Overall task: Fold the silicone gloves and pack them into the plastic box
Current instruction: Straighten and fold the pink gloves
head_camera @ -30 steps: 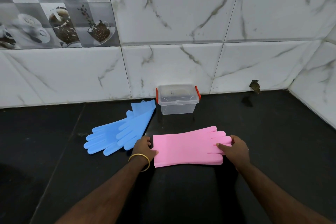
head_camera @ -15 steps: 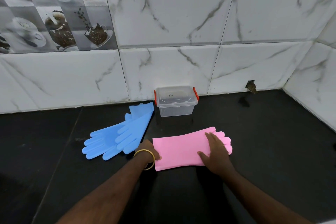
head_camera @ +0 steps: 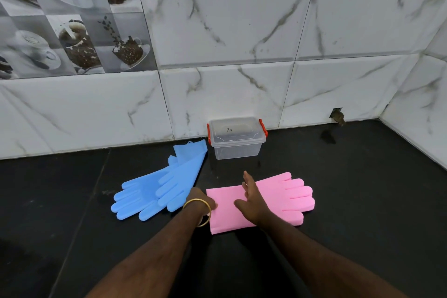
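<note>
pink gloves: flat at 6 o'clock, unfolded
L hand: pinches cuff
R hand: flat on top, grips nothing
blue gloves: 9 o'clock, untouched
box: 12 o'clock, lid on, nothing packed yet

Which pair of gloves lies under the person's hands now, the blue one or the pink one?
The pink gloves: both the left hand and right hand rest on them. The blue gloves lie untouched beside them.
</note>
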`<state>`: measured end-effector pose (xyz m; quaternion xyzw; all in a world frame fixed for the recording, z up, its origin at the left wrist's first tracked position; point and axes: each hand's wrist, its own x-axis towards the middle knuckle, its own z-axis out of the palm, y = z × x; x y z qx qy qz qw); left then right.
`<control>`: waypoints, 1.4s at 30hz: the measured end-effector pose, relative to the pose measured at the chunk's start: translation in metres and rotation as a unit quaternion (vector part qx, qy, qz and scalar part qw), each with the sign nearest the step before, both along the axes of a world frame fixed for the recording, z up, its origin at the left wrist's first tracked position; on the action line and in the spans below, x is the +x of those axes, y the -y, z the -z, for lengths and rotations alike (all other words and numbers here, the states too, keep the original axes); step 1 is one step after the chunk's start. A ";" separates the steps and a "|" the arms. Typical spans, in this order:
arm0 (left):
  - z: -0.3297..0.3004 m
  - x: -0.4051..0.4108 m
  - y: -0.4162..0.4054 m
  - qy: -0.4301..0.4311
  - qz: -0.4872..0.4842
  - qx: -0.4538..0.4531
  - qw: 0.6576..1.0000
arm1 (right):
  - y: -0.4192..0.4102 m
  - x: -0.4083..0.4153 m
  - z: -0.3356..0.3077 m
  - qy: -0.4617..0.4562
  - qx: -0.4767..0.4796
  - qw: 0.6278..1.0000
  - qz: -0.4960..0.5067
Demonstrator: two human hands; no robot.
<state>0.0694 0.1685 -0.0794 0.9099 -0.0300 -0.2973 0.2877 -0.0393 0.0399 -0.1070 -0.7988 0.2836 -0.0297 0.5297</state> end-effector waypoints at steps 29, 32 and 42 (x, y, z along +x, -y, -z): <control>-0.028 -0.024 0.013 0.046 0.062 -0.198 0.977 | 0.013 0.006 0.007 0.026 0.165 0.982 0.085; -0.043 -0.038 0.027 0.035 0.064 -0.238 0.969 | 0.023 -0.001 -0.010 0.048 0.232 0.964 0.124; -0.060 -0.084 0.102 0.067 0.026 -0.226 0.971 | 0.073 -0.040 -0.046 0.055 0.272 0.957 0.079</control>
